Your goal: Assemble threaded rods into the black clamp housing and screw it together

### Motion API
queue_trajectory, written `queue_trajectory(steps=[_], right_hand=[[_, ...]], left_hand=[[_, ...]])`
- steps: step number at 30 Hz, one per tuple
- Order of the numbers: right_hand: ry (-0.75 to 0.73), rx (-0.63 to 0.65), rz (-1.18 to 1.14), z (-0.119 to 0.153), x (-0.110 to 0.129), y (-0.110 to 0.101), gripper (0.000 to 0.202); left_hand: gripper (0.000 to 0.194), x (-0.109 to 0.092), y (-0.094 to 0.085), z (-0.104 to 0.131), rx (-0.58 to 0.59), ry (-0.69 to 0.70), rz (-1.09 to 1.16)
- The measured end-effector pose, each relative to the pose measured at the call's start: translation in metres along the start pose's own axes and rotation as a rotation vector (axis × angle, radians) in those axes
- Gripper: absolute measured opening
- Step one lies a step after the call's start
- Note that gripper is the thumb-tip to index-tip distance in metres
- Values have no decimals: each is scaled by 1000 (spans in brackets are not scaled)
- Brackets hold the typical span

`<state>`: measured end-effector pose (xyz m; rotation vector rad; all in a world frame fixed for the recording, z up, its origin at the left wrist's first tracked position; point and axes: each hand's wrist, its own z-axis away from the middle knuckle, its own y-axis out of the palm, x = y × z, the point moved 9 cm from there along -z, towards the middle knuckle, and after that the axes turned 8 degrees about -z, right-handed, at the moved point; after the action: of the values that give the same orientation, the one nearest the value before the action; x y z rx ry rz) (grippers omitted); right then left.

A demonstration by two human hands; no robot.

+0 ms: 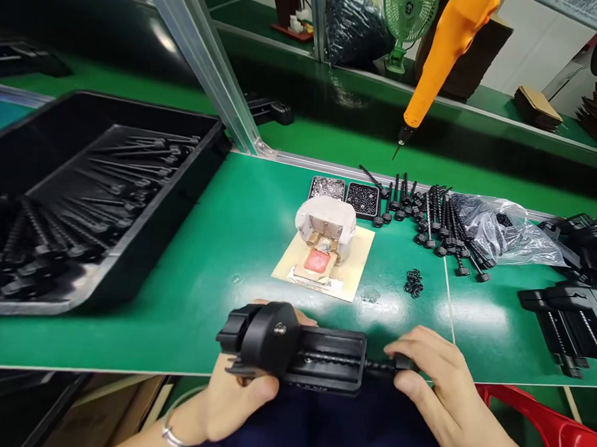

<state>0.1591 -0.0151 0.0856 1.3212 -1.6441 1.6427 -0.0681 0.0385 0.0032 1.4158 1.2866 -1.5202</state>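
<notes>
A black plastic clamp assembly (296,350) lies across the table's near edge, held in both hands. My left hand (234,397) grips its round left end from below. The fingers of my right hand (437,384) pinch the black threaded rod (381,368) that sticks out of its right end. Beyond it on the green mat (216,259) sits a small taped fixture (325,235) on a beige card.
A big black tray (84,199) of long threaded rods stands at left. Loose black screws (429,217), small rings (414,283), a plastic bag (508,234) and two small parts trays (345,194) lie ahead. Finished black clamps (569,311) sit at right. An orange electric screwdriver (442,57) hangs above.
</notes>
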Motion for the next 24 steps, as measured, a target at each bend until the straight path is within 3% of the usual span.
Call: queue_trajectory(steps=[2, 3, 5, 9, 14, 17, 20, 24], right_hand=[[-19, -25, -5, -2, 2, 1, 23], [-8, -38, 1, -2, 0, 1, 30], [40, -44, 19, -2, -6, 4, 41], [65, 5, -11, 3, -11, 11, 27], [111, -12, -99, 6, -18, 10, 31], [113, -7, -121, 6, -21, 13, 19], [142, -22, -130, 8, -28, 16, 31], [159, -3, -157, 8, -31, 21, 22]], left_hand=[[46, -8, 4, 3, 40, 106, -16], [44, -8, 5, 5, 53, 130, -22], [45, -1, 4, 8, 55, 101, -25], [50, 9, 3, 10, 58, 52, -53], [48, -10, 10, 3, 88, 202, -150], [48, -10, 9, 1, 66, 202, -166], [46, -9, 9, 0, 58, 201, -108], [44, -17, 11, -2, 63, 247, -124]])
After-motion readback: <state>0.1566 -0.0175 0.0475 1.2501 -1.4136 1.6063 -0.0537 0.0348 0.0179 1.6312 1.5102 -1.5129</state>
